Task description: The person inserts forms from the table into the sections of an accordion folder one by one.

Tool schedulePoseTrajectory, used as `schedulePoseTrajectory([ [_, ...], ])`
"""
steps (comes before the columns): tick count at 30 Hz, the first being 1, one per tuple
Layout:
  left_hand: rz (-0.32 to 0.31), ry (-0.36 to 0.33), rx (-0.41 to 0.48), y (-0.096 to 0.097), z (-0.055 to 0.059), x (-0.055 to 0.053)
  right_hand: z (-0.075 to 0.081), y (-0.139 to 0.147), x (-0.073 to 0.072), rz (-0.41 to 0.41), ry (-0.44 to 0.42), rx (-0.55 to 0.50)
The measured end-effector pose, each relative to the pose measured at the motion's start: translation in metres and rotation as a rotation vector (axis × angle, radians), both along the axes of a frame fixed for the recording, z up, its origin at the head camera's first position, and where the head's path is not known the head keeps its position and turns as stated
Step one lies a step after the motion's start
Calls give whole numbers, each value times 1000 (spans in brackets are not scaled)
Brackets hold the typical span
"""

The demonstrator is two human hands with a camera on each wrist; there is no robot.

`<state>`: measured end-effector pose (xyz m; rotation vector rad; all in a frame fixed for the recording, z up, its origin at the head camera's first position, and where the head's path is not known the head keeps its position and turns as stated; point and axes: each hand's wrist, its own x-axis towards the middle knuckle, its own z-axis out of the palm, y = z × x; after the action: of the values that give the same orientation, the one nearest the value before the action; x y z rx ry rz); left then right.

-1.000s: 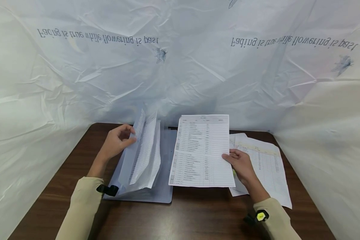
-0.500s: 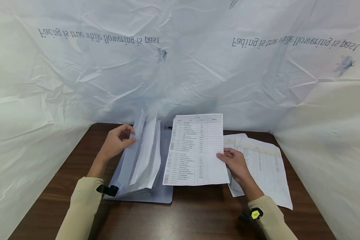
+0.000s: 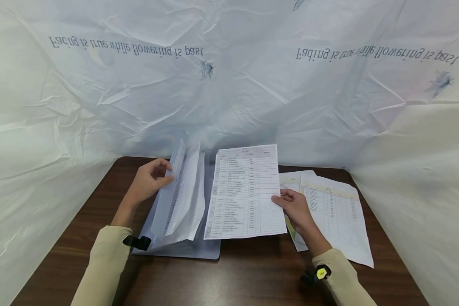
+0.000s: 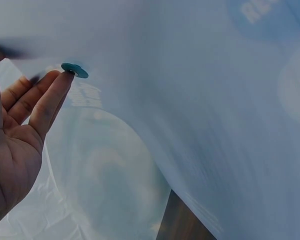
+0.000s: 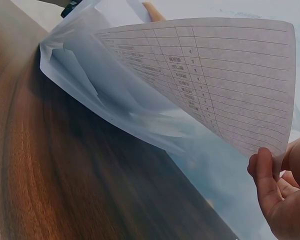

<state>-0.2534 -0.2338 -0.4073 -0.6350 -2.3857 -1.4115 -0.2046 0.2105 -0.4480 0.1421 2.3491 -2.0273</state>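
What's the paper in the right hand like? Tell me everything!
The paper is a white rectangle, printed with a grid of lines and words too small to read. It's held up above the table, slightly tilted, partly in front of the blue folder; whether they touch is unclear. The right hand pinches its right edge.

Soft light leaves pale glare on the dark brown wooden table [image 3: 214,282] near me; beyond it, the wrinkled white plastic sheeting [image 3: 237,97] looks bright. My left wrist view is dimmer, the smooth blue plastic folder [image 4: 225,105] out of focus.
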Motion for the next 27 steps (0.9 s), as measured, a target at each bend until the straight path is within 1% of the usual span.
schedulePoseTrajectory([
  [6,3,-2,-1,0,0,0,-1,-6,-2,23,13,1],
  [14,18,-4,-14,2,0,1,-1,-16,-3,40,9,-29],
  [18,15,-7,-21,9,17,15,-3,-22,-4,34,11,-61],
  [21,6,1,-19,13,25,21,-3,-27,-5,26,9,-89],
  [25,5,-1,-21,12,26,21,-2,-34,-5,1,-17,-119],
  [27,6,-7,-23,14,30,24,-1,-36,-4,-13,-37,-130],
])
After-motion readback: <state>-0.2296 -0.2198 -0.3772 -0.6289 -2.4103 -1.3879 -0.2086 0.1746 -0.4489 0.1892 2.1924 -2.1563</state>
